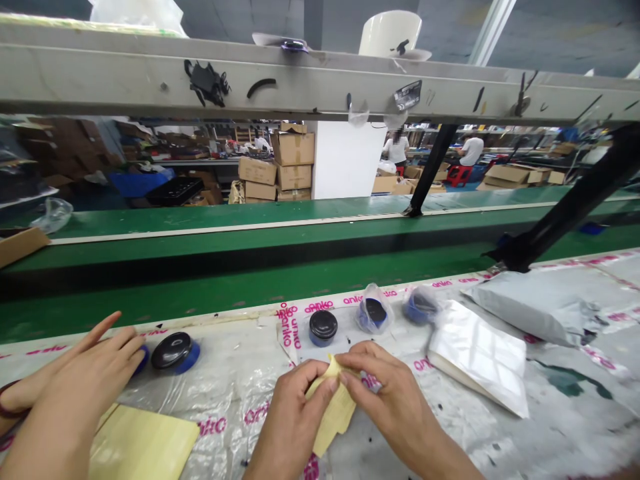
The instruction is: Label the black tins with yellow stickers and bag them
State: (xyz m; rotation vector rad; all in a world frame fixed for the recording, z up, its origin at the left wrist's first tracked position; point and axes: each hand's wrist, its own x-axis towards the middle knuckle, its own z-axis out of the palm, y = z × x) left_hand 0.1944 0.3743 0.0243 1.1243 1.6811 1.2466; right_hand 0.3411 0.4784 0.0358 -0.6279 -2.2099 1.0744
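The fingertips (334, 381) of both hands meet on one corner of a pale yellow sheet (334, 410). Each thumb and forefinger is closed in a firm pinch, with the other fingers curled behind. The left hand (295, 407) and right hand (395, 400) are held close together, and that closeness seems to be what keeps the limp sheet up, its lower end drooping toward the table directly in front of the person. Whether that end touches the table, I can't quite tell.

Just past the fingers stands a black-lidded blue jar (323, 327), unwrapped. To its right, a second jar (374, 315) and a third jar (420, 305) sit in clear plastic bags, the row lying within easy reach along the far side of the work area. Further right lie a white packet (475, 353) and a grey mailer bag (530, 307), set out of the way of the hands. Pink-printed plastic sheeting (215, 427) covers the table, probably as protection.

Off to the left, a third hand, so a co-worker's (95, 367), has its forefinger lifted and its other fingers against a blue object, with a fourth jar (175, 353) just beside it. A yellow sheet stack (143, 443) lies beneath that arm's reach. A green conveyor (200, 300) runs behind the table.
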